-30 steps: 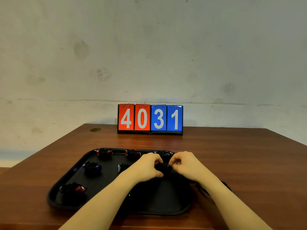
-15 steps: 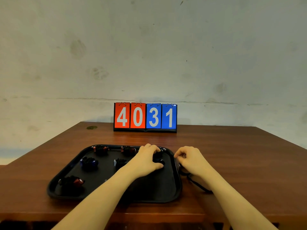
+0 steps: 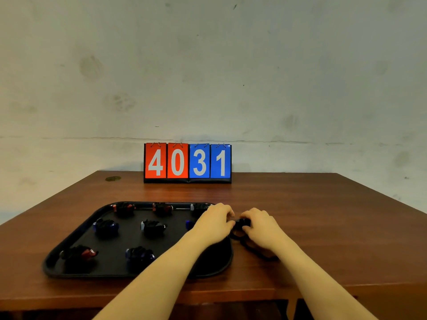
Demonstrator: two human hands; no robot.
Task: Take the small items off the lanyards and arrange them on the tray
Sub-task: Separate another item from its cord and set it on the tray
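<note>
Both hands meet just off the tray's (image 3: pixel 69 248) right rim. Left hand (image 3: pixel 213 224) and right hand (image 3: pixel 260 225), fingers curled, pinch one small black item (image 3: pixel 241 222) on its lanyard (image 3: pixel 254 249).

Left hand (image 3: pixel 213 224) covers tray's (image 3: pixel 76 236) right rim and most of a blue item (image 3: pixel 189 224) there. Dark piece (image 3: pixel 242 224) between both hands: too small to identify. Lanyard (image 3: pixel 258 251) partly under right hand (image 3: pixel 260 225). Both forearms cut off at bottom edge.
</note>
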